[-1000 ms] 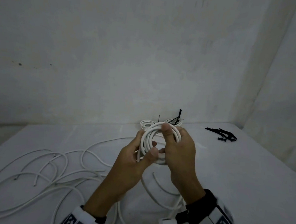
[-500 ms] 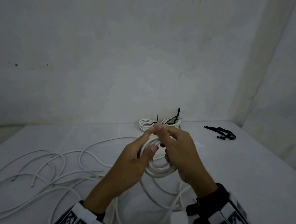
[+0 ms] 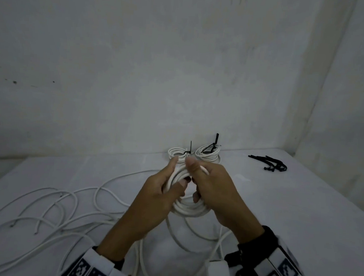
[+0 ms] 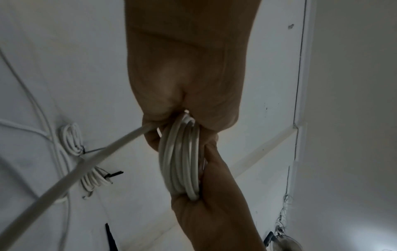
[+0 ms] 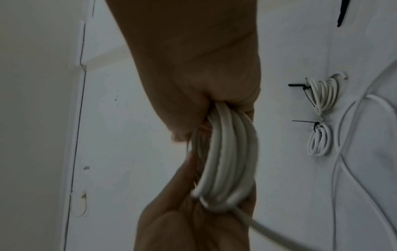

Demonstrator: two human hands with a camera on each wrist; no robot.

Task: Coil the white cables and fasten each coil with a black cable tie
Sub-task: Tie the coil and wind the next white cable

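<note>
A white cable coil (image 3: 191, 210) of several turns hangs above the table between both hands. My left hand (image 3: 165, 192) grips its left side, thumb across the turns. My right hand (image 3: 208, 185) grips the right side and top, fingers curled round the strands. In the left wrist view the coil (image 4: 180, 161) runs from one fist to the other, and a loose strand (image 4: 71, 175) trails away to the lower left. The right wrist view shows the same coil (image 5: 227, 156) with its tail leaving at the lower right. Loose black cable ties (image 3: 269, 163) lie at the back right.
Two tied coils (image 3: 179, 154) (image 3: 207, 155) lie at the table's far edge against the wall, each with a black tie sticking up. Loose white cable (image 3: 53, 211) sprawls in loops over the left and near part of the table (image 3: 299, 207). A wall corner stands at the right.
The coil has dropped lower and tilted flatter between the hands. My right hand has shifted its hold from the coil's front to its top and right side.
</note>
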